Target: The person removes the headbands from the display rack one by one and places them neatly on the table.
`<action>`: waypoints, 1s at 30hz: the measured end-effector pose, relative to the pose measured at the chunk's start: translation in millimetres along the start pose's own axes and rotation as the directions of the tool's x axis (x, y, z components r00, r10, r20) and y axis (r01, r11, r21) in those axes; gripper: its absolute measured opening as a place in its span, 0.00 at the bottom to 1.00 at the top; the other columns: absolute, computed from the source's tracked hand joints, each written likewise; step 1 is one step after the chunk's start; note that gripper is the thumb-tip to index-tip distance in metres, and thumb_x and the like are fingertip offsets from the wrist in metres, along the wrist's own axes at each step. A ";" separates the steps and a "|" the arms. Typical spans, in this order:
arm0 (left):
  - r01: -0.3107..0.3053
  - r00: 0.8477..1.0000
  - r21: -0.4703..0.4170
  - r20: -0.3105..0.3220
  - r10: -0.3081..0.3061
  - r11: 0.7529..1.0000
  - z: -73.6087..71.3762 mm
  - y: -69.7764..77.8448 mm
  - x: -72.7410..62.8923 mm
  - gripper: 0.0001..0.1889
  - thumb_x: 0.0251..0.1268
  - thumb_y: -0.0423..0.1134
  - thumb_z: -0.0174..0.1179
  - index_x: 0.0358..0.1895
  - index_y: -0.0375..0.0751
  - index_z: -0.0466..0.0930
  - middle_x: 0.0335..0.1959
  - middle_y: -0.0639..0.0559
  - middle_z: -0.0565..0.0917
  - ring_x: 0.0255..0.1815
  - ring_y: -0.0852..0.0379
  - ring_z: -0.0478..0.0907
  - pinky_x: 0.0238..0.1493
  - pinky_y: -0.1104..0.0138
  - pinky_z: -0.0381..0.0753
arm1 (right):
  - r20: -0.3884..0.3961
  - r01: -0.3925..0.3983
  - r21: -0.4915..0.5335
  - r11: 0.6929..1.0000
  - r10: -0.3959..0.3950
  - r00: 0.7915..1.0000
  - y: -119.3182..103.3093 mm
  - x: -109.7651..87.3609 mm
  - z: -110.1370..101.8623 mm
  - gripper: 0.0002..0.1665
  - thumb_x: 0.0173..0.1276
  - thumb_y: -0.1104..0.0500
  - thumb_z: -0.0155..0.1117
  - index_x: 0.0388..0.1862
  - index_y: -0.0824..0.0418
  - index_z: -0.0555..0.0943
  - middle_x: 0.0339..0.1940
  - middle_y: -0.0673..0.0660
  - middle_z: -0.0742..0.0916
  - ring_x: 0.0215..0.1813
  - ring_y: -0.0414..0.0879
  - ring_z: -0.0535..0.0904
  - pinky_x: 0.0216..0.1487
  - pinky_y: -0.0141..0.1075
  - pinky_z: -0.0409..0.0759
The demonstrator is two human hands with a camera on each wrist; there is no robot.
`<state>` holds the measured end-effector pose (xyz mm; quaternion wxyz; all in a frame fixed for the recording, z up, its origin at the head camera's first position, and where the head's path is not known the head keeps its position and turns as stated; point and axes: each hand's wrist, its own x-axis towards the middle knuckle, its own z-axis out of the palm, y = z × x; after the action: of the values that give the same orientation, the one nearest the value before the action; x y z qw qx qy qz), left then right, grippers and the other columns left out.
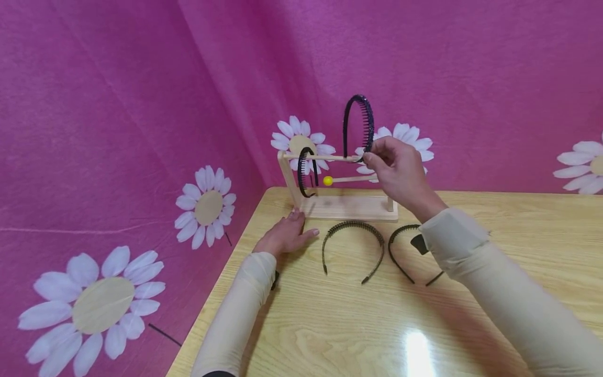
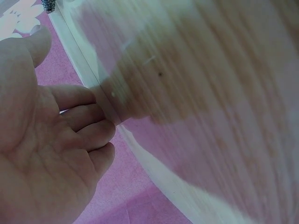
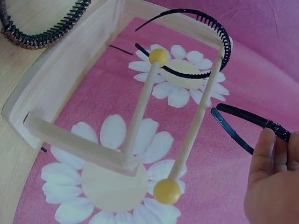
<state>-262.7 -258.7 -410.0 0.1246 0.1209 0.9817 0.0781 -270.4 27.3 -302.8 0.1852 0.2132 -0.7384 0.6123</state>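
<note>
My right hand [image 1: 400, 167] pinches a black glittery toothed headband [image 1: 369, 123] by its side, holding it upright over the upper rod [image 1: 330, 157] of a wooden stand. The right wrist view shows the two open ends of this headband [image 3: 233, 133] pointing towards that rod, beside its yellow ball tip [image 3: 167, 191]. Another black toothed headband [image 1: 302, 175] hangs on the same rod near the stand's left post. My left hand [image 1: 285, 234] rests at the left end of the stand's base [image 1: 348, 208], fingers extended and thumb spread. In the left wrist view, its fingertips [image 2: 105, 133] meet a wooden edge.
On the table [image 1: 330, 324], a brown toothed headband [image 1: 353, 224] lies in front of the stand. To its right lies a black headband with a bow [image 1: 394, 251], partly hidden by my right sleeve. A lower rod with a yellow ball [image 1: 327, 180] juts leftwards. Pink flowered cloth hangs behind.
</note>
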 end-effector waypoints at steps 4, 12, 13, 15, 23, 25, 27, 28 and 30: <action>0.006 1.000 0.002 0.003 -0.006 1.000 0.1 -0.6 -0.1 0.43 0.77 0.64 0.43 0.79 0.32 0.51 0.80 0.37 0.49 0.80 0.45 0.46 0.78 0.55 0.48 | 0.014 0.027 0.057 0.998 -0.028 1.000 0.3 -4.2 -7.2 0.03 0.73 0.68 0.62 0.37 0.68 0.80 0.31 0.52 0.87 0.34 0.43 0.82 0.35 0.28 0.80; -0.002 1.000 0.009 0.000 0.002 1.000 -0.1 -1.0 0.2 0.43 0.78 0.63 0.44 0.79 0.30 0.51 0.80 0.36 0.49 0.80 0.44 0.46 0.78 0.54 0.50 | 0.035 0.035 0.093 0.995 -0.038 0.999 5.1 -13.2 -23.2 0.03 0.74 0.69 0.60 0.38 0.71 0.78 0.34 0.59 0.86 0.36 0.42 0.83 0.37 0.27 0.81; -0.006 1.000 0.006 -0.001 0.006 1.000 0.0 -1.0 0.2 0.43 0.78 0.63 0.44 0.79 0.30 0.52 0.80 0.36 0.49 0.80 0.43 0.46 0.77 0.54 0.51 | 0.038 0.035 0.081 0.996 -0.038 0.999 5.6 -14.5 -25.4 0.05 0.74 0.69 0.60 0.39 0.72 0.77 0.34 0.58 0.86 0.36 0.42 0.82 0.36 0.27 0.80; -0.007 1.000 0.000 -0.002 0.007 1.000 -0.1 -1.0 0.1 0.42 0.78 0.62 0.44 0.79 0.30 0.52 0.80 0.35 0.49 0.80 0.42 0.47 0.77 0.53 0.51 | 0.041 0.040 0.073 0.997 -0.043 0.998 6.0 -16.8 -29.4 0.06 0.74 0.69 0.60 0.39 0.74 0.77 0.33 0.57 0.86 0.36 0.43 0.82 0.37 0.27 0.80; -0.031 0.999 -0.003 -0.023 0.031 1.000 -0.2 -1.4 -0.1 0.42 0.78 0.62 0.44 0.78 0.28 0.53 0.79 0.33 0.51 0.80 0.43 0.47 0.77 0.53 0.52 | 0.058 0.029 0.096 0.995 -0.035 0.998 3.9 -25.1 -45.0 0.07 0.76 0.69 0.57 0.39 0.76 0.74 0.34 0.57 0.86 0.37 0.42 0.83 0.41 0.29 0.83; -0.034 0.999 -0.010 -0.023 0.034 0.999 -0.2 -1.2 -0.5 0.42 0.78 0.62 0.45 0.78 0.28 0.53 0.79 0.33 0.50 0.80 0.43 0.47 0.77 0.52 0.52 | 0.058 0.025 0.080 0.996 -0.030 0.998 4.2 -26.6 -48.8 0.07 0.76 0.69 0.56 0.39 0.75 0.74 0.35 0.56 0.85 0.36 0.42 0.83 0.41 0.29 0.84; -0.037 0.999 -0.009 -0.024 0.037 0.999 -0.1 -0.8 -0.4 0.42 0.78 0.62 0.45 0.78 0.28 0.53 0.79 0.33 0.51 0.80 0.43 0.47 0.77 0.51 0.52 | 0.052 0.020 0.045 0.999 -0.022 0.998 4.7 -27.6 -52.5 0.08 0.76 0.68 0.56 0.39 0.74 0.74 0.35 0.57 0.85 0.36 0.42 0.83 0.40 0.29 0.84; -0.039 0.999 -0.007 -0.025 0.039 0.999 0.1 -0.8 -0.2 0.42 0.78 0.61 0.45 0.77 0.28 0.53 0.79 0.33 0.51 0.80 0.43 0.47 0.77 0.51 0.52 | 0.048 0.014 0.023 1.000 -0.015 0.999 5.2 -28.1 -54.5 0.08 0.77 0.67 0.56 0.39 0.74 0.74 0.35 0.57 0.85 0.36 0.42 0.83 0.40 0.29 0.83; -0.043 0.999 -0.007 -0.034 0.043 0.999 0.7 -0.5 0.2 0.42 0.78 0.61 0.45 0.77 0.27 0.54 0.79 0.32 0.52 0.80 0.42 0.48 0.77 0.50 0.52 | 0.043 -0.007 -0.018 1.000 0.008 0.999 6.0 -29.6 -58.6 0.08 0.77 0.65 0.56 0.39 0.72 0.75 0.35 0.58 0.85 0.36 0.43 0.83 0.39 0.28 0.83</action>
<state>-262.8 -259.1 -410.8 0.1070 0.1402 0.9805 0.0866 -248.1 88.5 -312.9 0.1690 0.2220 -0.7484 0.6017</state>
